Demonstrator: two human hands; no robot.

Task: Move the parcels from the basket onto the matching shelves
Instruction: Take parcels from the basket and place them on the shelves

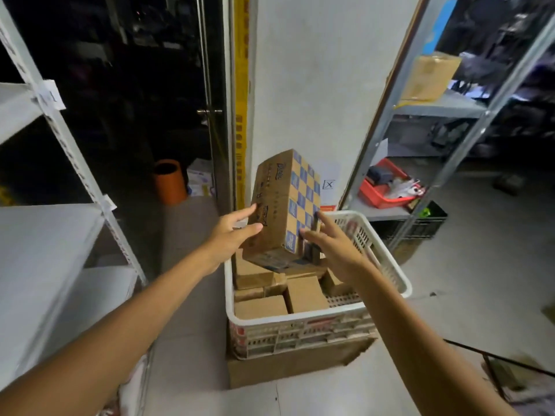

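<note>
While tipped up on one short end atop the plain brown parcels (306,294) inside the basket (300,334), leaning back toward the white wall: tall cardboard parcel (282,202), matte kraft board, blue print on the broad face, blue-and-tan checker squares down the narrow face. Left hand (232,235) flat against the printed face, fingers straight and spread, curled round nothing. Right hand (333,247) at the checkered face, fingers likewise straight and splayed, tips at the lower squares; contact there hard to tell. Basket of white plastic lattice, rectangular, with a smooth rolled rim, seated on a flat brown carton (288,367) on the pale floor. To the left, white metal shelves (39,241) with slotted uprights and paper tags. To the right, grey steel shelves (444,105) bearing a taped cardboard box (429,76) above and a red plastic tray (381,196) below. Behind, by the dark glass door, a round orange tube (169,181).
</note>
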